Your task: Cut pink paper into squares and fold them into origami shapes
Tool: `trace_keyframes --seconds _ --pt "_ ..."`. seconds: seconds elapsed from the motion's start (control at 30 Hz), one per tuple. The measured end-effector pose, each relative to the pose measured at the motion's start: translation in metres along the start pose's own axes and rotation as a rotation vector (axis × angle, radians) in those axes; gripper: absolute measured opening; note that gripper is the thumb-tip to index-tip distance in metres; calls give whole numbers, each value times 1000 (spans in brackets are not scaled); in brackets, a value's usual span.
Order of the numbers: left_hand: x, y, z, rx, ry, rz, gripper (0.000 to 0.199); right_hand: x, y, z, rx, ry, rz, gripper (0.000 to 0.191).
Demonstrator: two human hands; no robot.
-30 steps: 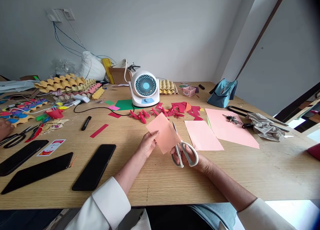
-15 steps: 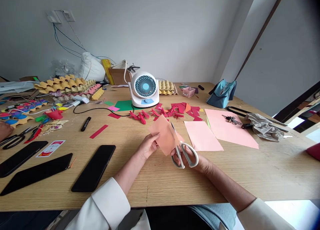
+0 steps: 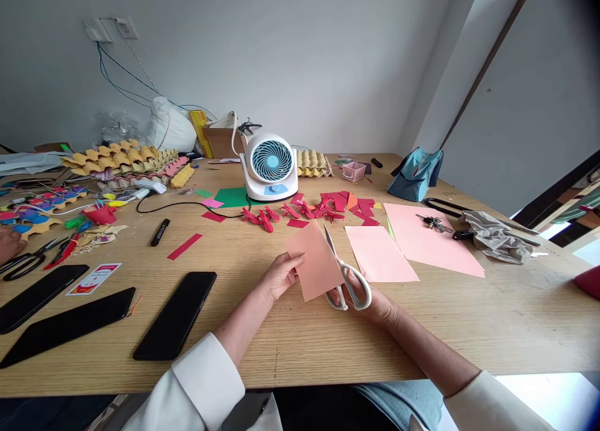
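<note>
My left hand (image 3: pixel 282 275) pinches the left edge of a salmon-pink paper piece (image 3: pixel 316 262), thumb on top, held above the table. White-handled scissors (image 3: pixel 357 287) are in my right hand (image 3: pixel 370 300), fingers through the loops. One blade points up and away beside the paper's upper right edge; the other blade is hidden by the paper. Right of the scissors lies a pale pink sheet (image 3: pixel 380 254), and beyond it a larger pink sheet (image 3: pixel 435 250). Behind the held paper, red paper cutouts (image 3: pixel 268 218) and scraps lie in a row.
A white fan (image 3: pixel 272 165) stands at the back. Black phones (image 3: pixel 175 315) lie at the left front, near a marker (image 3: pixel 160 232) and a red strip (image 3: pixel 184 247). Another person's hand (image 3: pixel 10 243) shows at the far left, beside black scissors (image 3: pixel 28 262). A blue bag (image 3: pixel 416 175) stands back right.
The held paper has turned and now lies flatter to view, showing a broader face. The scissors have shifted slightly, and the paper behind the blades no longer shows.
</note>
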State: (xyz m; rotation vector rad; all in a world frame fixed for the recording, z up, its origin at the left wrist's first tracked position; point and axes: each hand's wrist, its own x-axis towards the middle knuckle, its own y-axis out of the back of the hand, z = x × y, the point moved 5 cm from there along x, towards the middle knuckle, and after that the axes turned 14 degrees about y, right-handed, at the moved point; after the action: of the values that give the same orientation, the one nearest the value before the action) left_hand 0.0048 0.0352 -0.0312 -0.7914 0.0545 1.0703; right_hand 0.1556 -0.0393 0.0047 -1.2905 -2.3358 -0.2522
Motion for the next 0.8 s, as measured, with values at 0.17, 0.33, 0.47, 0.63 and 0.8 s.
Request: trace_keyframes --seconds 0.17,0.33,0.47,0.63,0.8 --pt "1 0 0 0 -14 2 35 -2 0 0 10 31 69 52" --pt "1 -1 0 -6 -10 -1 36 -4 2 2 -19 30 135 53" --pt "3 1 -1 -5 -6 -9 35 -4 3 3 -27 13 135 54" --pt "3 1 -2 -7 -12 -12 36 -3 3 0 -30 23 164 54" --pt "3 2 -1 -16 -13 -4 35 -3 4 2 10 29 200 51"
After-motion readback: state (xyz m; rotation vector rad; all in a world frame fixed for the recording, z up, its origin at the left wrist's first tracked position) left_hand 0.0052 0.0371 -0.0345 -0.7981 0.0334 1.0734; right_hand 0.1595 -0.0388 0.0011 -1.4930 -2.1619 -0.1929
